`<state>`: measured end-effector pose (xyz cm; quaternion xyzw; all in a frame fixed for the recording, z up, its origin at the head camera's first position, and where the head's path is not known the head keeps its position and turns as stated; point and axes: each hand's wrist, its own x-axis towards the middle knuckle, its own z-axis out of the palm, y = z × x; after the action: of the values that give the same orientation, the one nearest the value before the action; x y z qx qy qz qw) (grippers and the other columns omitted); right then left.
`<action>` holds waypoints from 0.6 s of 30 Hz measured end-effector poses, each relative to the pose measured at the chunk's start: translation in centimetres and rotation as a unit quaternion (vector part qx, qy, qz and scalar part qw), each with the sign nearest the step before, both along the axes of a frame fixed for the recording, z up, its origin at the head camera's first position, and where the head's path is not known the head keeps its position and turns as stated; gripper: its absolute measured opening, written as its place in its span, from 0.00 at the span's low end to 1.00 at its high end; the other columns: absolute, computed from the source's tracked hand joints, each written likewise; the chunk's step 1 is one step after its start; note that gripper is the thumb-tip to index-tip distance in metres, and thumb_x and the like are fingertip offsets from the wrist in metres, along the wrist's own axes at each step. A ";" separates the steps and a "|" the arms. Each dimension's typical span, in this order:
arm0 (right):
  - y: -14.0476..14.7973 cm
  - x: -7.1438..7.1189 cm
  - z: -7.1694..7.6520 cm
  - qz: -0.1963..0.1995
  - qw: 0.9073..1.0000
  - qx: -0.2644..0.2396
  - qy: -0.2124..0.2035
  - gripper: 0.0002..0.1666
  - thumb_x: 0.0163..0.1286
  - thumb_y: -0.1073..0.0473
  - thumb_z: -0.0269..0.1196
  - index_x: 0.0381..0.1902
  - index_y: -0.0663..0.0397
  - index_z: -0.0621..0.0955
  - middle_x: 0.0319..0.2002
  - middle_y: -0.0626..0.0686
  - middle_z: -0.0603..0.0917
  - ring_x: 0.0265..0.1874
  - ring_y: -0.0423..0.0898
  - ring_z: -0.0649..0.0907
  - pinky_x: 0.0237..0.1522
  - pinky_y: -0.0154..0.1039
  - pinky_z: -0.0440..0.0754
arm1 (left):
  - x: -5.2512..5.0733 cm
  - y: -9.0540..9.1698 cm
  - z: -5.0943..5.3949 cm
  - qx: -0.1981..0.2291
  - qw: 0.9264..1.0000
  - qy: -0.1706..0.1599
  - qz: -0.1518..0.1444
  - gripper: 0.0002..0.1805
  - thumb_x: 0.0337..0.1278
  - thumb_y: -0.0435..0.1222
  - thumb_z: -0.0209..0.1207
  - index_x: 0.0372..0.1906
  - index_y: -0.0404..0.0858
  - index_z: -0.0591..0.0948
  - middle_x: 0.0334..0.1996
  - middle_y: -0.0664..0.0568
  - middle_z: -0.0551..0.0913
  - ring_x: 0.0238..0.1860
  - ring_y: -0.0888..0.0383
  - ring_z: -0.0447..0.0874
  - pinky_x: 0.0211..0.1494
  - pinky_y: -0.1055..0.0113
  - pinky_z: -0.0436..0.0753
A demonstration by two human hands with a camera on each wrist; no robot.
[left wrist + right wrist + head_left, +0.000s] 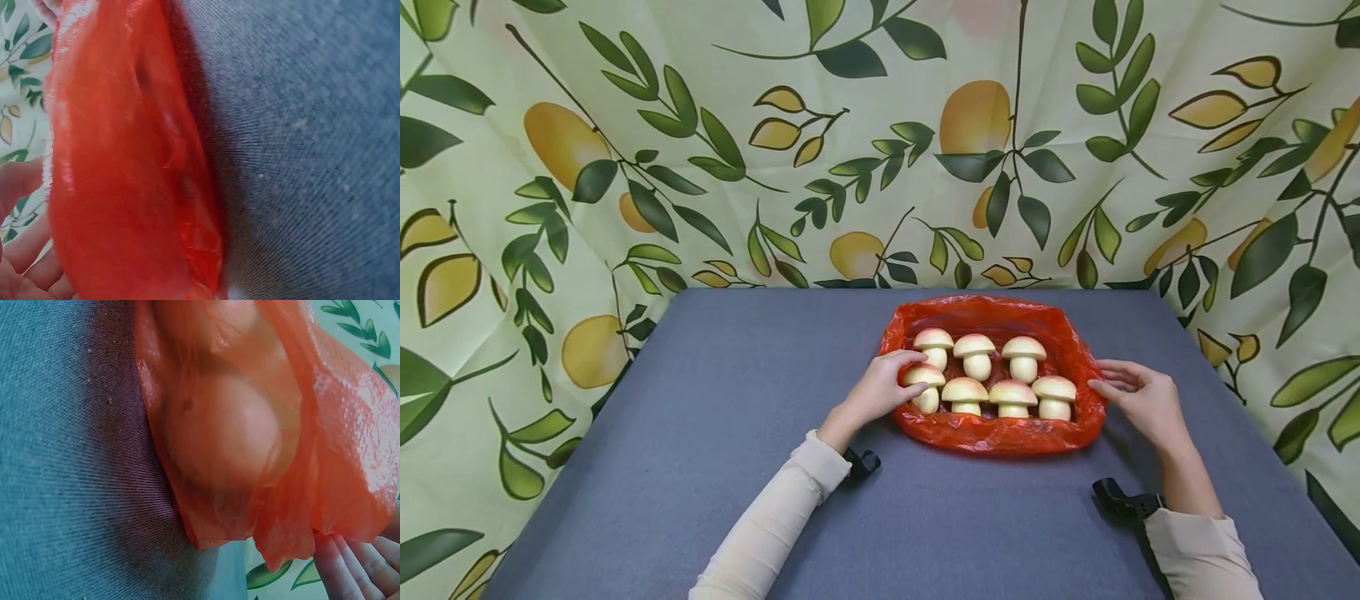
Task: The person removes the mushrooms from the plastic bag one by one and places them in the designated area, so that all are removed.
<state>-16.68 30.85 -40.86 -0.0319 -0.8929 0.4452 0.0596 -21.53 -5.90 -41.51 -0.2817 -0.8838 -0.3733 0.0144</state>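
While the table [700, 417] leaves open room leftward and in front, the red bag [992, 437] of mushrooms [966, 392] sits near its far edge. The right hand [1142, 400] pinches the bag's right rim; the left hand [880, 387] straddles the front-left mushroom [929, 377], whether gripping I cannot tell.

- A draped-off tabletop recording corner is showing here; the views are leaving home or studio unclear.
- A flat blue-grey table covered in ribbed fabric [737, 358] is filling the floor space.
- A cream cloth printed with green leaves and orange fruit [880, 100] is hanging around it.
- Black wrist-worn devices [1123, 502] are suggesting recording.
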 end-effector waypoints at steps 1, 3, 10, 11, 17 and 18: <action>0.0 0.0 0.0 0.000 1.000 -0.002 -0.002 0.30 0.66 0.52 0.65 0.56 0.71 0.76 0.26 0.15 0.74 0.28 0.15 0.76 0.30 0.16 0.78 | -0.1 0.1 -0.1 -0.003 1.000 -0.002 0.002 0.23 0.55 0.34 0.65 0.55 0.30 0.78 0.54 0.39 0.82 0.60 0.45 0.79 0.66 0.54 0.76; 0.0 0.0 0.0 0.000 1.000 -0.005 -0.004 0.30 0.66 0.53 0.64 0.57 0.72 0.76 0.26 0.15 0.74 0.28 0.15 0.77 0.30 0.17 0.78 | -0.3 0.1 -0.2 -0.001 1.000 -0.007 0.003 0.23 0.55 0.34 0.65 0.55 0.29 0.78 0.55 0.37 0.82 0.61 0.44 0.78 0.67 0.53 0.75; 0.0 0.0 0.1 0.001 1.000 -0.008 -0.009 0.31 0.66 0.52 0.64 0.57 0.72 0.76 0.26 0.16 0.74 0.28 0.15 0.77 0.31 0.16 0.78 | -1.1 0.1 -1.2 -0.011 1.000 -0.027 0.003 0.27 0.56 0.41 0.65 0.57 0.29 0.77 0.55 0.37 0.82 0.60 0.46 0.79 0.66 0.56 0.76; 0.0 0.0 0.1 0.001 1.000 -0.008 -0.011 0.31 0.66 0.52 0.64 0.57 0.72 0.76 0.26 0.16 0.74 0.28 0.15 0.77 0.31 0.16 0.78 | -0.9 0.2 -0.8 -0.018 0.999 -0.048 0.007 0.28 0.54 0.38 0.67 0.58 0.28 0.76 0.56 0.36 0.81 0.60 0.44 0.78 0.66 0.53 0.75; -0.1 0.0 0.2 -0.001 1.000 -0.003 -0.016 0.31 0.66 0.51 0.64 0.57 0.71 0.76 0.26 0.16 0.74 0.28 0.15 0.76 0.31 0.16 0.78 | -1.1 0.5 -1.0 -0.038 0.998 -0.056 0.012 0.29 0.54 0.41 0.66 0.58 0.29 0.76 0.54 0.38 0.82 0.55 0.48 0.81 0.62 0.56 0.78; -0.1 0.0 0.2 -0.001 1.000 -0.003 -0.016 0.31 0.66 0.51 0.64 0.57 0.71 0.76 0.26 0.16 0.74 0.28 0.15 0.76 0.31 0.16 0.78 | -1.1 0.6 -1.0 -0.037 0.998 -0.055 0.013 0.29 0.55 0.40 0.66 0.58 0.28 0.76 0.54 0.38 0.82 0.56 0.48 0.81 0.62 0.56 0.78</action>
<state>-16.71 30.75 -40.63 -0.0404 -0.8923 0.4474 0.0460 -22.59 -5.33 -42.48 -0.2497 -0.8999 -0.3553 -0.0400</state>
